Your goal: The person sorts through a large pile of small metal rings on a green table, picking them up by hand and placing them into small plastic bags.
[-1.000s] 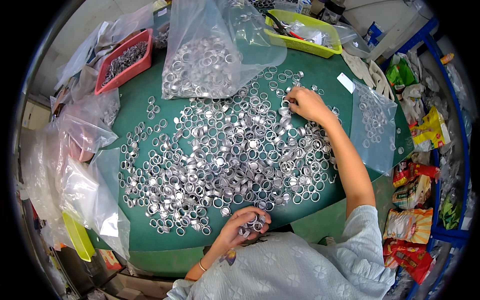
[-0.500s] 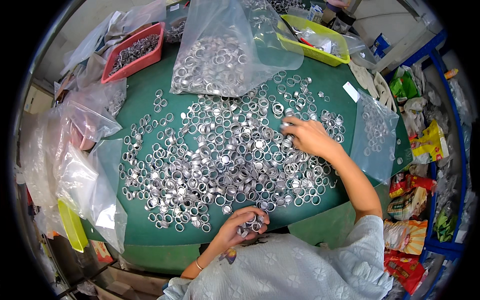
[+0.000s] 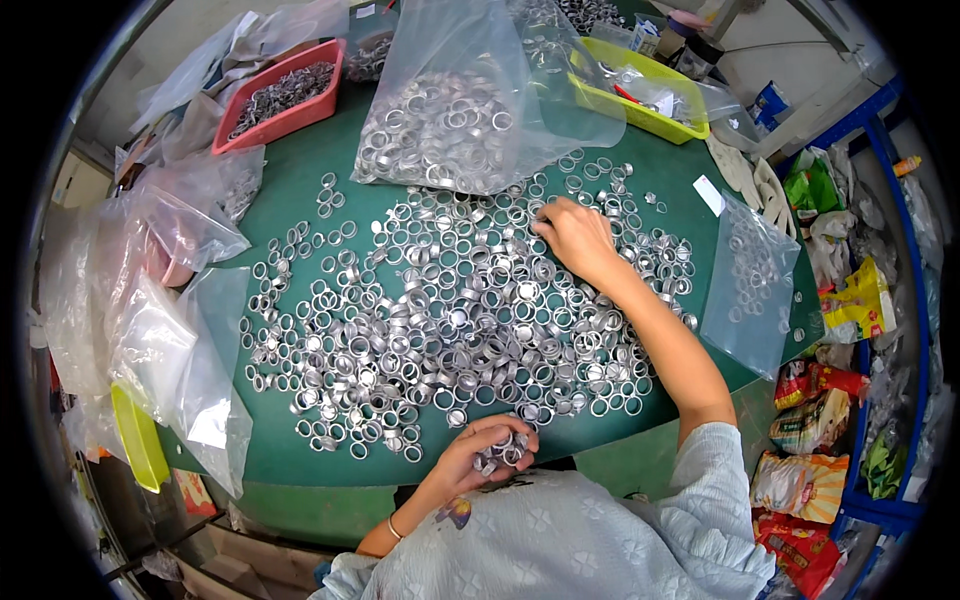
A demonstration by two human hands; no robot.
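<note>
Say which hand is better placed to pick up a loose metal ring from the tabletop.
Right, I'd judge: the right hand is already out over the loose metal rings, though whether it grips one is hidden. The left hand is curled around small metal parts, so seems less free.

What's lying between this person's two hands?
Between the left hand and the right hand lies a crowded spread of loose silvery rings, many overlapping, on the green tabletop. The head view shows this.
</note>
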